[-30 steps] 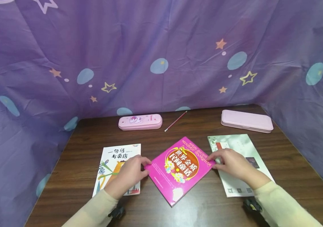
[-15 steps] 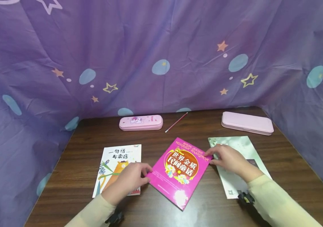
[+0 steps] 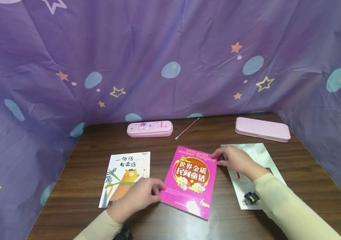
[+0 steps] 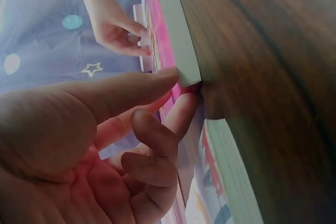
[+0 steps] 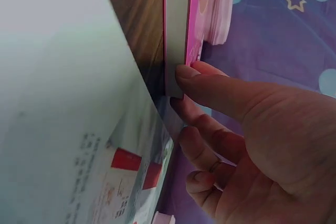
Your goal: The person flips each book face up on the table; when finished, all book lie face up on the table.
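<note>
A bright pink book lies slightly turned on the table between my hands, with an orange oval and white characters on its cover. My left hand pinches its near left corner between thumb and fingers; the left wrist view shows the thumb against the page edge. At the far right corner, my right hand pinches it, with the thumb on the page block. Under my left forearm, partly covered, is a white book with an orange animal. A pale green book lies partly beneath my right hand and sleeve.
Along the back of the wooden table sit a pink pencil case with a rabbit, a red pencil and a plain pink case. A purple curtain with stars hangs behind and at the sides.
The pink book has turned clockwise from a diamond-like angle to nearly straight. My right hand has moved left and away from me with its corner; my left hand has shifted slightly nearer and right.
</note>
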Demonstrator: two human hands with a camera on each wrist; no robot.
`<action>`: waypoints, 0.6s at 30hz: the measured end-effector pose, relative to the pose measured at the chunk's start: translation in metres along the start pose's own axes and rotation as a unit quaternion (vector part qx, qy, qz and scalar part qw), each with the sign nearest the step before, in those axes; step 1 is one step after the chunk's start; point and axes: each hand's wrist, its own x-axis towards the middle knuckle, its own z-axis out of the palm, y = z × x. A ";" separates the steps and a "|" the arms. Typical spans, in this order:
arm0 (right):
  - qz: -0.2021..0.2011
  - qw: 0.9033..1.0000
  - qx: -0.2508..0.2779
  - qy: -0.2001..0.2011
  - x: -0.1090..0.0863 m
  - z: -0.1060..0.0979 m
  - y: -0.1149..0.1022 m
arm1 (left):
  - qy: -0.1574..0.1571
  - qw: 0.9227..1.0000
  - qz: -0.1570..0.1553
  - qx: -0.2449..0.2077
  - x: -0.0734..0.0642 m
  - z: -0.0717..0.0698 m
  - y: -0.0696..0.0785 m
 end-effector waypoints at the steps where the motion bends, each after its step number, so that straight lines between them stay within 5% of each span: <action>1: -0.005 1.000 -0.001 0.002 0.002 0.000 0.000 | 0.000 1.000 0.001 -0.002 0.000 0.001 0.000; 10: -0.003 1.000 -0.001 0.017 0.017 0.004 0.001 | -0.010 0.999 0.010 -0.033 -0.003 0.008 0.006; 18: -0.003 1.000 -0.002 0.019 0.033 0.007 -0.002 | 0.007 1.000 0.024 -0.017 -0.004 0.015 0.009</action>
